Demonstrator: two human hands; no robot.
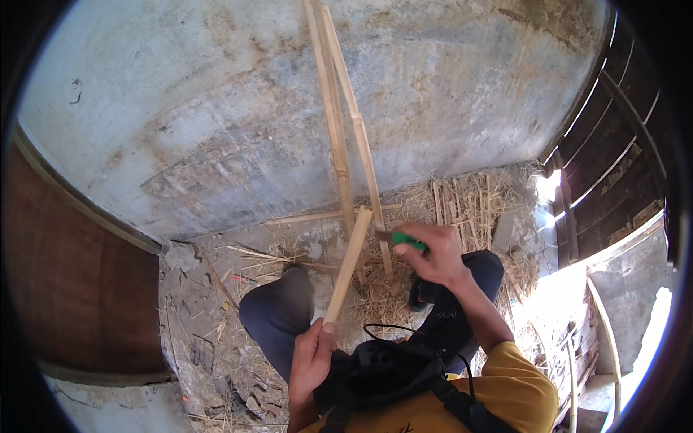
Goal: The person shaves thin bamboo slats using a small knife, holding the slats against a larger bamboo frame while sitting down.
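My left hand (310,359) is closed around the lower end of a split bamboo strip (349,265), which slants up and away from me between my knees. My right hand (435,254) grips a green-handled knife (408,239) to the right of the strip's upper end. The short dark blade points left toward the strip; I cannot tell whether it touches. Behind them, two long bamboo poles (334,123) lean against the wall, their lower ends down among the shavings.
A stained plaster wall (216,108) rises ahead. Bamboo shavings (390,299) and a pile of thin split sticks (462,206) cover the ground. A brown wooden panel (86,274) stands at the left, and dark slatted boards (613,166) at the right. Debris (242,386) lies at lower left.
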